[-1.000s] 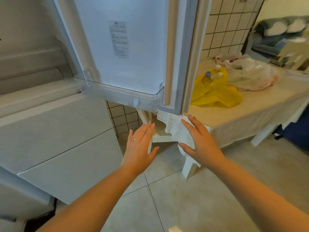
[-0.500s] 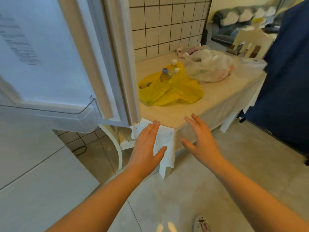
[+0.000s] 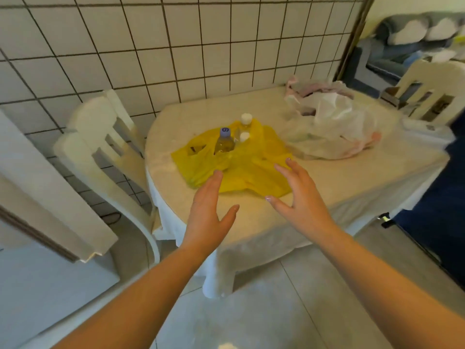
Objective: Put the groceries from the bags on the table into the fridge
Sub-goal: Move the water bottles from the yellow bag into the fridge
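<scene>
While both hands, the left hand [image 3: 206,210] and right hand [image 3: 302,197], were held open and empty above the table [image 3: 352,187], three bottles [image 3: 224,143] were seen in the yellow bag [image 3: 239,170]; nothing had been carried yet, it was judged.

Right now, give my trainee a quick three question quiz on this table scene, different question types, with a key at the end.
1. True or false: the left hand grips a bottle.
2. Which bag holds the bottles: A) yellow bag B) white bag?
3. How many bottle caps show above that bag?

Key: 1 false, both it and the right hand are open and hold nothing. 2 A. 3 three: one purple cap, two white caps.
</scene>
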The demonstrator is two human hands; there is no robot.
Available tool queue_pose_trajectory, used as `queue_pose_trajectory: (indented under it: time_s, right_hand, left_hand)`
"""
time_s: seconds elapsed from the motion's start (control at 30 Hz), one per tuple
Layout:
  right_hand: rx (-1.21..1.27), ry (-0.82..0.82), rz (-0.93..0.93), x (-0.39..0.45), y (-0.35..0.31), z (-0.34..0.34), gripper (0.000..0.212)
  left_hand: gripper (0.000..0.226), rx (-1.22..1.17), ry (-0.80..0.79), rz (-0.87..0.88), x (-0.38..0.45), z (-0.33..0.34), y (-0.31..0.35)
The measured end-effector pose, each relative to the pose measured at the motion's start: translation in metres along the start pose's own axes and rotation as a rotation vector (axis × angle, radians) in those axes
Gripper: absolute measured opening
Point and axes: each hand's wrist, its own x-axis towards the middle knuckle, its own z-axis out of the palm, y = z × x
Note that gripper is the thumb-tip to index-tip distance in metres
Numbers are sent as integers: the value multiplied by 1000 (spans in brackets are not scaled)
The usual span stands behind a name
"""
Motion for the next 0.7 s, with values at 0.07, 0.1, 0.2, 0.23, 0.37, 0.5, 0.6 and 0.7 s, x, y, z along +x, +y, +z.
queue_pose_trajectory:
  time_s: [0.07,0.1,0.2,0.23,0.37,0.5,0.6,0.7]
  right_hand:
    - [6,-29,-33,24,14,-2,67]
    - [10,-44,-50,36,20,-2,66]
    - [6,-80,-85,77,36,0,66]
    - [-3,-79,-101,91,40,1,66]
    - [-3,-79,-154,142,51,4,63]
    - [8,-100,-141,193,63,9,60]
    - [15,-109,-73,224,73,16,56]
    - [1,-181,46,247,83,25,53]
  left_hand:
    - [75,6,35,-17,16,9,-5]
    - [74,12,47,-31,24,13,-8]
    - [72,15,83,-81,52,22,-21]
    - [71,14,95,-86,63,25,-26]
    - [70,11,157,-87,117,34,-41]
    - [65,-35,175,-135,177,34,-53]
    - [60,-80,36,-143,225,35,-63]
    - [50,-62,-151,-193,258,36,-74]
